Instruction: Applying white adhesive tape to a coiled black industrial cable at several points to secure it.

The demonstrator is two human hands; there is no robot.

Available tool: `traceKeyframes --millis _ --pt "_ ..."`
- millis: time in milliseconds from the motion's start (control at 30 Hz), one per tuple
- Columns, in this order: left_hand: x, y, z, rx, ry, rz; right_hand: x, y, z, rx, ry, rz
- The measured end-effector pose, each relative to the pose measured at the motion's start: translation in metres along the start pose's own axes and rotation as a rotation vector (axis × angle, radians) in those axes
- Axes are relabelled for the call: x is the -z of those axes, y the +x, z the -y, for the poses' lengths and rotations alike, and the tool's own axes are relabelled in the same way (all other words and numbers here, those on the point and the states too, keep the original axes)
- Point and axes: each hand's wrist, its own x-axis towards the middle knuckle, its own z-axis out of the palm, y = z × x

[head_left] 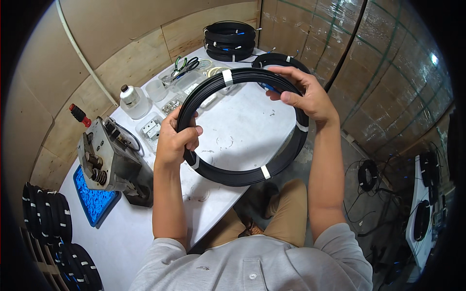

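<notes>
A large coil of black cable, bound with several white bands, is held up in front of me over the table's edge. My left hand grips the ring at its left side, thumb on the inner side. At the upper right, my right hand is closed round the ring, with fingers over its top and thumb inside. A small blue connector shows by the right fingers. Behind the ring, part of another black coil lies at the table's far corner.
More black coils stand stacked at the back. A metal hand press and a tray of blue pieces are on the left. Plastic bins, a bottle and scissors line the table's far side. Further coils hang at lower left.
</notes>
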Motion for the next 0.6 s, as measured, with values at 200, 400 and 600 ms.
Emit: traceKeyframes --millis 200,400,600 --pt "0.017 0.011 0.015 0.029 -0.255 -0.061 -0.02 -0.031 -0.05 -0.054 0.434 -0.275" --pt "0.041 0.026 0.043 0.095 -0.421 -0.108 -0.064 -0.051 -0.065 -0.051 0.474 -0.532" --pt "0.034 0.03 0.044 0.148 -0.408 -0.157 -0.058 -0.055 -0.068 0.046 0.482 -0.474"
